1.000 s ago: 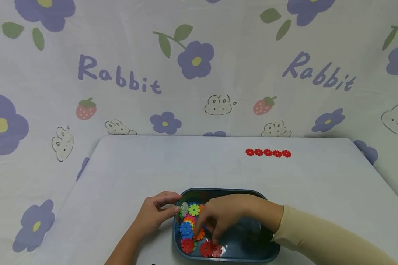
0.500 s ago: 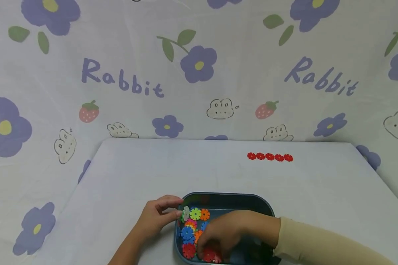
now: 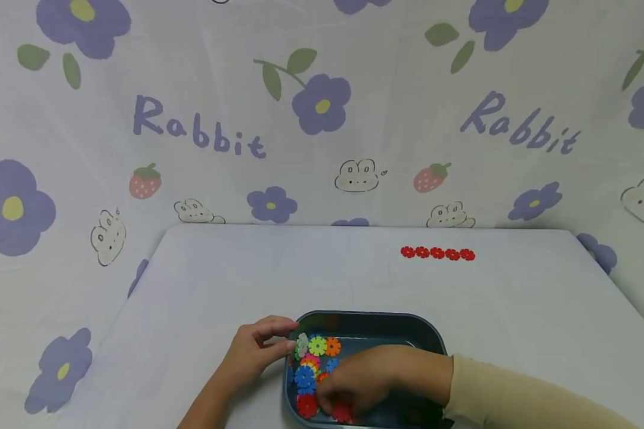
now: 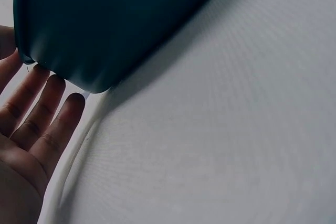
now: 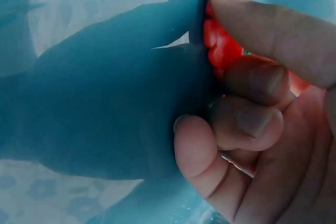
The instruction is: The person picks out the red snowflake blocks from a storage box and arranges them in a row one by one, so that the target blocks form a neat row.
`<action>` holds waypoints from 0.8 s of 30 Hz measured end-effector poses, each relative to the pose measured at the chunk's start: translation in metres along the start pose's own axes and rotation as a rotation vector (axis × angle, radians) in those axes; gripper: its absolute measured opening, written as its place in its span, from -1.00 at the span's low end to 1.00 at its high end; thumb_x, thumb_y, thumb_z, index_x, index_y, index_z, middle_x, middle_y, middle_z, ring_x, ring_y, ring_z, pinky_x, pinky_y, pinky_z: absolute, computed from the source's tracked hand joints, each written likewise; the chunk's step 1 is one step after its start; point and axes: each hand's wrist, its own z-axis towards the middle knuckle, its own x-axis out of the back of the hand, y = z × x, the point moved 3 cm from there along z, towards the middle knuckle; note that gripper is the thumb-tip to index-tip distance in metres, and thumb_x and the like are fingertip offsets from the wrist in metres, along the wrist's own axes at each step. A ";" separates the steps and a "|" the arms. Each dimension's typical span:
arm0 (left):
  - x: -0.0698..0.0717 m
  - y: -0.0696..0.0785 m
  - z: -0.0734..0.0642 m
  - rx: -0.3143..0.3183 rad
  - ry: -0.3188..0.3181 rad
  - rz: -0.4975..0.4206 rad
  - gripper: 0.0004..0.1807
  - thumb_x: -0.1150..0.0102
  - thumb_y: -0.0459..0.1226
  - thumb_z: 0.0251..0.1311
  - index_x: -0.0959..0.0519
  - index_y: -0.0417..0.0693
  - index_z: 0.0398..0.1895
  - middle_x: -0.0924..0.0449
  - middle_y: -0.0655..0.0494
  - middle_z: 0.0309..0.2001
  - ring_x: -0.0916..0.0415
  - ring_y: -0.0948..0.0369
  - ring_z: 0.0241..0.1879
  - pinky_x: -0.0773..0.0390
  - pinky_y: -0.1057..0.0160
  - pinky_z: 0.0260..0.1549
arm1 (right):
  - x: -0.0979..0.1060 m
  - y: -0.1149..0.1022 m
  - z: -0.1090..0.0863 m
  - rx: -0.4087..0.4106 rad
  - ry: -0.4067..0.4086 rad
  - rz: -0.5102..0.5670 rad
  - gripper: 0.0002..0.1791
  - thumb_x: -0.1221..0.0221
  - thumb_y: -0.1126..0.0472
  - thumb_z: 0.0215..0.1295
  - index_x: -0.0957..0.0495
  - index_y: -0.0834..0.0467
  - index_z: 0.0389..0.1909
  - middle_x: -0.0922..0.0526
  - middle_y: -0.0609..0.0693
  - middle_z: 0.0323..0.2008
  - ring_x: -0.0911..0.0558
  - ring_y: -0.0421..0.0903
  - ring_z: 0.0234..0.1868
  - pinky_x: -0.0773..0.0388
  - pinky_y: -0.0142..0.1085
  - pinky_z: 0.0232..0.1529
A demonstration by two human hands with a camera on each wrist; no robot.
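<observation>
In the head view, a dark blue-green tray (image 3: 365, 313) holds several colourful notched plastic discs, mostly on its left side. My left hand (image 3: 254, 351) touches the tray's left rim with index finger and thumb; the left wrist view shows its other fingers (image 4: 58, 129) extended, tips against the outer wall. Inside the tray, my right hand (image 3: 362, 378) reaches down at the front. Its fingers are curled, pinching a red notched disc (image 5: 226, 45) between thumb and forefinger, as the right wrist view shows. Another red disc (image 3: 307, 406) lies left of that hand.
Toward the back right of the white table (image 3: 279, 268), several red discs (image 3: 437, 253) lie in a straight row. Blue discs (image 3: 304, 376), a yellow-green disc (image 3: 317, 345) and an orange disc (image 3: 333, 346) lie in the tray. A patterned cloth (image 3: 300, 161) hangs behind.
My right hand has dropped lower into the tray, its fingers closing on the red disc at the front. The left hand stays at the rim. The head view has tilted slightly.
</observation>
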 end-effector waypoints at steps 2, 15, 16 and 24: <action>0.000 0.001 0.001 -0.004 0.000 0.000 -0.70 -0.33 -0.23 0.21 -0.67 -0.07 0.00 -0.64 0.01 0.06 -0.59 0.21 0.01 -0.65 0.22 -0.03 | 0.003 -0.002 -0.002 0.001 0.006 0.008 -0.68 -0.31 0.21 0.26 -0.47 -0.14 -0.06 -0.52 -0.26 -0.28 -0.48 -0.36 -0.33 -0.53 -0.51 -0.28; 0.002 0.000 0.001 -0.014 -0.008 -0.010 -0.72 -0.32 -0.28 0.22 -0.67 -0.09 0.00 -0.63 -0.01 0.07 -0.59 0.13 0.03 -0.65 0.23 -0.03 | 0.006 -0.004 -0.003 0.031 0.016 0.108 -0.76 -0.29 0.20 0.26 -0.42 -0.08 -0.18 -0.46 -0.22 -0.36 -0.46 -0.34 -0.38 -0.45 -0.47 -0.39; 0.001 0.000 0.001 -0.017 -0.008 -0.009 -0.72 -0.32 -0.28 0.22 -0.67 -0.09 0.00 -0.63 0.00 0.07 -0.60 0.14 0.02 -0.65 0.23 -0.03 | 0.008 -0.008 -0.005 0.032 0.008 0.122 -0.78 -0.27 0.21 0.27 -0.42 -0.05 -0.21 -0.45 -0.21 -0.37 -0.46 -0.33 -0.39 -0.43 -0.47 -0.40; 0.001 0.000 0.001 -0.020 -0.004 -0.003 -0.71 -0.33 -0.27 0.21 -0.67 -0.10 0.00 -0.64 -0.01 0.06 -0.60 0.11 0.03 -0.65 0.22 -0.02 | 0.014 -0.018 -0.013 0.025 -0.033 0.160 -0.94 -0.20 0.23 0.21 -0.50 0.11 -0.35 -0.45 -0.27 -0.48 -0.42 -0.38 -0.46 -0.37 -0.50 -0.43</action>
